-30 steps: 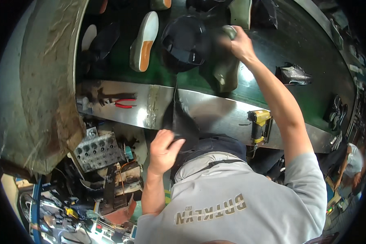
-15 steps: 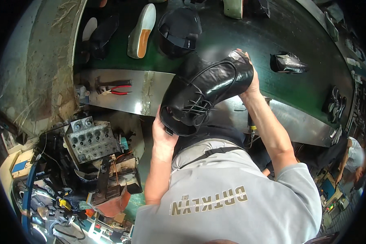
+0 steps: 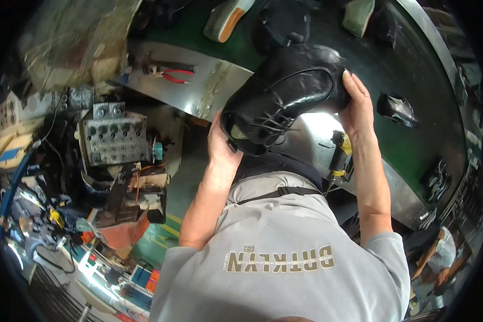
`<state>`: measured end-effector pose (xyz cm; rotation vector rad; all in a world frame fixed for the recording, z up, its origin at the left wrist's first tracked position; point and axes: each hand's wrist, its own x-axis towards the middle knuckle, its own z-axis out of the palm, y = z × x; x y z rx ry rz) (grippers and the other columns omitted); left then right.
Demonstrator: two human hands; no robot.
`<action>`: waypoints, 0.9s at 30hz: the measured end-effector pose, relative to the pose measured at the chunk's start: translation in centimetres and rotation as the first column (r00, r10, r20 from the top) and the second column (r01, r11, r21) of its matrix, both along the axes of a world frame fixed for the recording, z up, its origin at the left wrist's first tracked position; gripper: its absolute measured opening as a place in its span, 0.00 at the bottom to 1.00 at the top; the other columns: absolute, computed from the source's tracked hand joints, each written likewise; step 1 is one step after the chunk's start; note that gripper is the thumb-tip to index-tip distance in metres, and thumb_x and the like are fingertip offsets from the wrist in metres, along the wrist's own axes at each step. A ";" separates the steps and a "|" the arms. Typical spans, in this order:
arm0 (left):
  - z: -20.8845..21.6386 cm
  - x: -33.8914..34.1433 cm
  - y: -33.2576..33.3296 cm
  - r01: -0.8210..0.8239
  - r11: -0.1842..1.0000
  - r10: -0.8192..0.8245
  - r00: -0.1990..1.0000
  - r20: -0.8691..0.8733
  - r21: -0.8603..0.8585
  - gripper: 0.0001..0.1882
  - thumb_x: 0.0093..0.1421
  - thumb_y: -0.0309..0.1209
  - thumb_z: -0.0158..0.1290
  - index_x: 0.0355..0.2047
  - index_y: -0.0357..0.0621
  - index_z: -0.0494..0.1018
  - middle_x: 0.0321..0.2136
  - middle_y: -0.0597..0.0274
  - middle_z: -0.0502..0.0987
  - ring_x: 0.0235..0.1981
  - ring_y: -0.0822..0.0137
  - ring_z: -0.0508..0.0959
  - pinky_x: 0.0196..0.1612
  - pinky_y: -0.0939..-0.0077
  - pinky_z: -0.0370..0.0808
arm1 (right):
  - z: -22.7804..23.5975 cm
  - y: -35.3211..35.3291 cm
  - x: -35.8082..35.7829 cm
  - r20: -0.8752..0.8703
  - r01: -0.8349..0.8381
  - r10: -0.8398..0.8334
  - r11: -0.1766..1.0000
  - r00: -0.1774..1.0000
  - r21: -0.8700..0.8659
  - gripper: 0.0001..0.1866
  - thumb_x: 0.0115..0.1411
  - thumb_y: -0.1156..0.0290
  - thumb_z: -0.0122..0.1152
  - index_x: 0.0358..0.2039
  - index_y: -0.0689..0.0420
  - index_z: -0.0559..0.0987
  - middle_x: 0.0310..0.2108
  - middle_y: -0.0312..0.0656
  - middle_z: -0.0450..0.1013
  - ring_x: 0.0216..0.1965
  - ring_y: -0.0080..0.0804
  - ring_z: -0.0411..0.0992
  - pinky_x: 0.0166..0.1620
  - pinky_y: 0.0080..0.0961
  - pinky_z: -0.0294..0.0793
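Between my two hands I hold a black leather lace-up shoe [image 3: 300, 88], tilted sideways above the bench edge. My left hand [image 3: 223, 140] is closed around its heel end, beside the opening; something pale green shows inside. At the toe end, my right hand [image 3: 358, 104] grips the side, its fingers pressed together along the leather. The laces [image 3: 273, 122] are threaded and hang in loose loops. Parts of both hands are hidden behind the shoe.
On the dark green belt [image 3: 383, 134] lie a black shoe part [image 3: 397, 110], a pale last [image 3: 226, 20] and other shoe pieces. Red-handled pincers [image 3: 174, 75] rest on the metal ledge [image 3: 169, 55]. A yellow-black hand tool [image 3: 340, 155] is near my right forearm. A machine control box [image 3: 116, 137] stands left.
The view has turned, shifting the bench in the picture. The shoe stays in both hands and now appears farther right. More of my right hand and the yellow-black tool show.
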<state>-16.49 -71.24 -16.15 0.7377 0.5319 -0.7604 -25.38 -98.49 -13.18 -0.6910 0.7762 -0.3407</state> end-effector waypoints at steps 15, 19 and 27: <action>0.8 -2.7 4.3 0.356 0.934 -0.356 0.934 -0.019 -0.028 0.13 0.68 0.38 0.48 0.44 0.42 0.71 0.38 0.67 0.77 0.39 0.76 0.77 0.43 0.80 0.74 | -2.1 -0.1 5.9 -0.112 -0.273 0.264 0.959 0.958 -0.076 0.13 0.64 0.67 0.59 0.43 0.64 0.79 0.38 0.40 0.78 0.37 0.25 0.76 0.45 0.25 0.76; 4.0 -0.1 4.9 0.425 0.905 -0.413 0.893 0.180 -0.031 0.17 0.66 0.37 0.51 0.48 0.37 0.70 0.40 0.66 0.78 0.40 0.73 0.78 0.47 0.80 0.74 | 0.0 3.5 7.9 -0.010 -0.535 0.536 0.843 0.844 -0.043 0.13 0.63 0.68 0.59 0.43 0.64 0.79 0.37 0.39 0.79 0.34 0.24 0.77 0.40 0.23 0.78; 5.9 -0.4 9.5 -0.118 0.774 -0.219 0.873 0.437 0.623 0.22 0.71 0.42 0.43 0.22 0.43 0.62 0.21 0.77 0.55 0.25 0.80 0.54 0.26 0.80 0.55 | 3.4 14.8 13.8 0.014 -0.566 0.568 0.822 0.823 -0.069 0.11 0.66 0.67 0.55 0.39 0.61 0.80 0.32 0.35 0.78 0.30 0.20 0.74 0.36 0.19 0.75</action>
